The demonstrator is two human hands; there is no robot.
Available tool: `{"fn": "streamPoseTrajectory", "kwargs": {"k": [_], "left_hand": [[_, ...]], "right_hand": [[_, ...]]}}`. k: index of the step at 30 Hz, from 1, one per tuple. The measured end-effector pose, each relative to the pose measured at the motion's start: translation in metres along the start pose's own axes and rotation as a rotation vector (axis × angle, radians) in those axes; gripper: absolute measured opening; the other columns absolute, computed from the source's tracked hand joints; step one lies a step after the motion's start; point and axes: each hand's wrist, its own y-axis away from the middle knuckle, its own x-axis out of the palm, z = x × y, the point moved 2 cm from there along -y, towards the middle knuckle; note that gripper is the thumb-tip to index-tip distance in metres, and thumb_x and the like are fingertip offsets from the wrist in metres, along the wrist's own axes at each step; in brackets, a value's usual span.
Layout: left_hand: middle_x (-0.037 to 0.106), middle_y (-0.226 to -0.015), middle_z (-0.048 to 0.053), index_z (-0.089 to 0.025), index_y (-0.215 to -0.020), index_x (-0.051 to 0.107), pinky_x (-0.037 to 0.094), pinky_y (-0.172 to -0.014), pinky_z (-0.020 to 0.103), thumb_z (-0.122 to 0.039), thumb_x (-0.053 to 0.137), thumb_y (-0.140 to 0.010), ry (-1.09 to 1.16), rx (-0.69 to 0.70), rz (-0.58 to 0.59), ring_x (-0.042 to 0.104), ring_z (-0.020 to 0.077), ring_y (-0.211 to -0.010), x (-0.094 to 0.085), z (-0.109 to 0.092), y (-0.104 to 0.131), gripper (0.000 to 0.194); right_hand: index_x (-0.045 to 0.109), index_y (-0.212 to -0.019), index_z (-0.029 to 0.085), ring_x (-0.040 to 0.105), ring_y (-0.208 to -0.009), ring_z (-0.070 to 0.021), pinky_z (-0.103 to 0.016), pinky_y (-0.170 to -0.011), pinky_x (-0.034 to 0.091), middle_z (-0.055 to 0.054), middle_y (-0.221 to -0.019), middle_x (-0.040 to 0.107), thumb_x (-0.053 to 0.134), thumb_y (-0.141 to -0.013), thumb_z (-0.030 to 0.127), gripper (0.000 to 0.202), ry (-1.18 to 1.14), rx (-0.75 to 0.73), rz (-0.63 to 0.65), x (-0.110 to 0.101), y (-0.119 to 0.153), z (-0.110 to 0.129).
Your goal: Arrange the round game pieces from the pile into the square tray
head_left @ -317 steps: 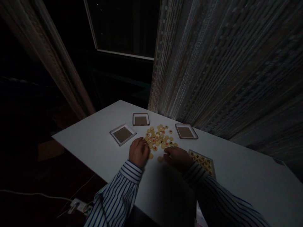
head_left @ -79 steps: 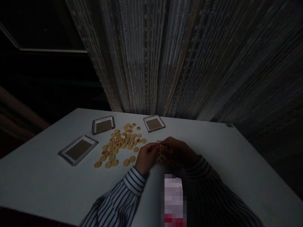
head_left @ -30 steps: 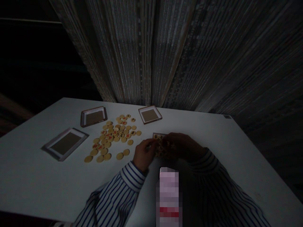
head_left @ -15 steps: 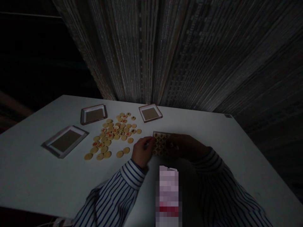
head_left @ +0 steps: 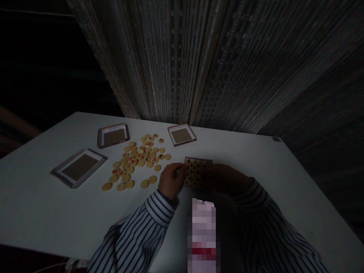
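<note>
A small shallow box (head_left: 199,158) holds round wooden Chinese chess pieces (head_left: 194,176) in rows, their dark characters facing up. My left hand (head_left: 171,181) is closed at the box's left side, thumb and forefinger gripping its edge. Over the right part of the box lies my right hand (head_left: 229,178), its fingers curled down among the pieces. Deep shadow hides its fingertips and whatever they hold. Left of my hands, a loose heap of Chinese chess pieces (head_left: 141,163) spreads over the table, some blank side up, others showing red or black characters.
Behind the heap stand an open box tray (head_left: 127,137) and another tray (head_left: 196,140) further right. A third tray (head_left: 54,173) lies at the left on the white table (head_left: 71,220). A string curtain (head_left: 182,76) hangs along the far edge. A pixelated patch covers the table's near middle.
My right hand has shifted slightly and its fingers have drawn back, uncovering more of the box's upper right row. My left hand stays at the box's left side.
</note>
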Motion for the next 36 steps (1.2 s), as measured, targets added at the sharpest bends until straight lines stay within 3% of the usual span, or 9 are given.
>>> {"fn": "streamPoseTrajectory", "kwargs": {"k": [5, 14, 36], "left_hand": [[0.067, -0.082, 0.006, -0.019, -0.085, 0.066, 0.047, -0.076, 0.032, -0.028, 0.049, -0.079, -0.007, -0.005, 0.017, 0.06, 0.0187, -0.081, -0.0001, -0.0001, -0.0001, 0.02], [0.067, -0.082, 0.005, -0.019, -0.084, 0.066, 0.047, -0.075, 0.032, -0.028, 0.048, -0.079, -0.029, -0.002, 0.017, 0.06, 0.0183, -0.079, -0.0012, -0.0012, -0.0006, 0.02], [0.067, -0.082, 0.005, -0.018, -0.084, 0.065, 0.047, -0.075, 0.032, -0.025, 0.048, -0.08, -0.053, 0.017, 0.021, 0.06, 0.0179, -0.08, -0.0013, 0.0017, -0.0009, 0.02]], "right_hand": [[0.063, -0.082, 0.017, 0.061, -0.066, -0.0172, -0.027, -0.053, 0.042, -0.007, -0.079, 0.067, 0.048, -0.081, 0.026, 0.018, 0.037, 0.007, 0.126, 0.0031, -0.0008, 0.0016], [0.063, -0.077, 0.019, 0.06, -0.062, -0.0168, -0.025, -0.048, 0.036, -0.007, -0.075, 0.067, 0.049, -0.08, 0.029, 0.018, 0.041, -0.012, 0.132, 0.0067, -0.0028, -0.0005], [0.065, -0.08, 0.017, 0.059, -0.064, -0.016, -0.024, -0.05, 0.035, -0.008, -0.077, 0.067, 0.046, -0.081, 0.033, 0.025, 0.003, 0.052, 0.224, 0.0073, -0.0036, 0.0009]]}}
